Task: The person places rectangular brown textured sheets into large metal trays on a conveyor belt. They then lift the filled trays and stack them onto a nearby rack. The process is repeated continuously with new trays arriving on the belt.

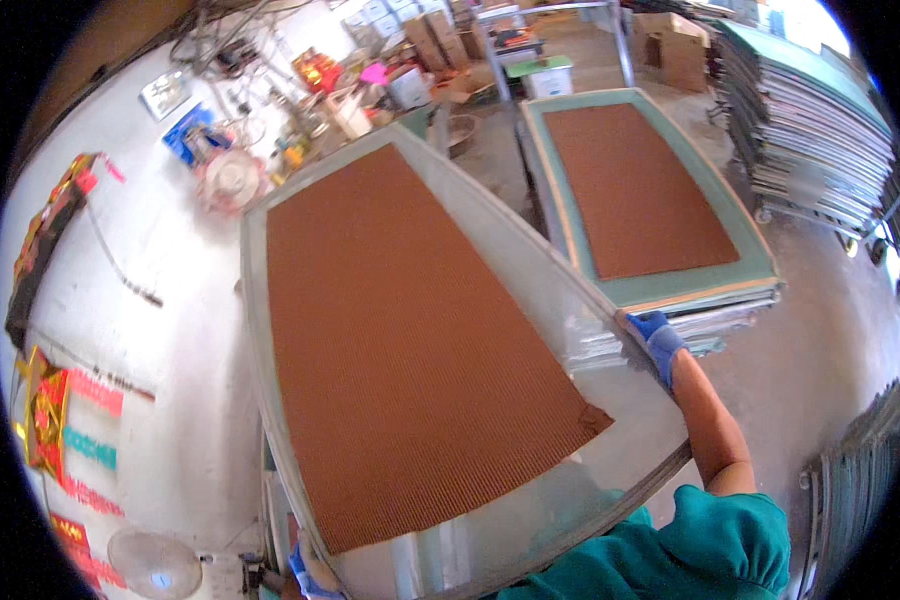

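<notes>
A large mesh screen frame is held tilted in front of me. On it lies a brown finely ribbed sheet, its near right corner folded over. My right hand, in a blue glove, is closed on the frame's right edge. At the lower left my left hand, also blue-gloved, grips the frame's near left edge and shows only in part. Beyond my right hand, a second brown sheet lies on a green wood-edged screen that tops a stack of frames.
A tall stack of screens stands on a wheeled cart at the far right. More frames lean at the lower right. A white wall with a wall fan runs along the left. Cardboard boxes and clutter stand at the back.
</notes>
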The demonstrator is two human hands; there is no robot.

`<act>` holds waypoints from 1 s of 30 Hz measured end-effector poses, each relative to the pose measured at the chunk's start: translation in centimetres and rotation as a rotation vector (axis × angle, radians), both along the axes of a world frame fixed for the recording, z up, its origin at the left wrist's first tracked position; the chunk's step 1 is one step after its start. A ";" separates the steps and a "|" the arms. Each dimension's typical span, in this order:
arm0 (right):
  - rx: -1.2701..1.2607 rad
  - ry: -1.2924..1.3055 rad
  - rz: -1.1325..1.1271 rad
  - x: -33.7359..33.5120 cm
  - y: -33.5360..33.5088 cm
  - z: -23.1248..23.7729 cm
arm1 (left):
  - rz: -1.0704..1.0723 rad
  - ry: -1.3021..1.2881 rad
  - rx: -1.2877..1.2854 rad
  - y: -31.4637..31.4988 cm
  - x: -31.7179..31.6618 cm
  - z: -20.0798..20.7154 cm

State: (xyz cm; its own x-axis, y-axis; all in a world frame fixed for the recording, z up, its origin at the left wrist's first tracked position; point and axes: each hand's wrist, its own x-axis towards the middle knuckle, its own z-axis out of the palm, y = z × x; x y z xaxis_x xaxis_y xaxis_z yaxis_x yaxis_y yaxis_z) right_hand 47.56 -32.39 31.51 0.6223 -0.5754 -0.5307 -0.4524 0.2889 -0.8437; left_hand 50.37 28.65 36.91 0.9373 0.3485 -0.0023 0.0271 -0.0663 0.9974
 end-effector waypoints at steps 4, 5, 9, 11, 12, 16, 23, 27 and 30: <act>0.005 -0.030 -0.027 -3.3 -4.8 -1.2 | -0.077 0.043 -0.056 -5.6 2.0 -1.8; -0.001 -0.013 -0.039 -3.6 -6.6 -1.4 | -0.096 0.059 -0.045 -7.6 3.1 -2.2; -0.026 0.064 -0.096 -3.8 -15.9 -2.4 | -0.177 0.099 0.009 -18.5 8.9 -4.5; -0.109 0.078 -0.182 -3.6 -22.3 -2.2 | -0.223 0.109 0.033 -25.5 12.1 -5.5; -0.146 0.077 -0.216 -3.6 -25.1 -2.0 | -0.249 0.110 0.059 -29.0 14.0 -5.9; -0.200 0.161 -0.361 -4.1 -35.7 0.5 | -0.343 0.135 0.274 -43.0 20.2 -6.1; -0.170 0.205 -0.517 -3.1 -49.4 1.6 | -0.778 0.294 0.054 -62.1 27.4 -5.4; -0.216 0.246 -0.517 -2.2 -54.3 0.2 | -0.780 0.393 0.002 -67.9 29.8 -7.5; -0.308 0.420 -0.392 -2.2 -56.1 -1.3 | -0.782 0.418 -0.007 -69.5 29.2 -9.9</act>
State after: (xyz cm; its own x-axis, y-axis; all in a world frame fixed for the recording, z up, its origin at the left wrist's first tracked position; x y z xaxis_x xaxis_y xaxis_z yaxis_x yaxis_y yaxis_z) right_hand 45.35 -88.47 30.16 0.1112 -0.8822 -0.4576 -0.6718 0.2726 -0.6888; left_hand 79.58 -40.88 27.04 0.8291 -0.3929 -0.3978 0.3393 -0.2121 0.9165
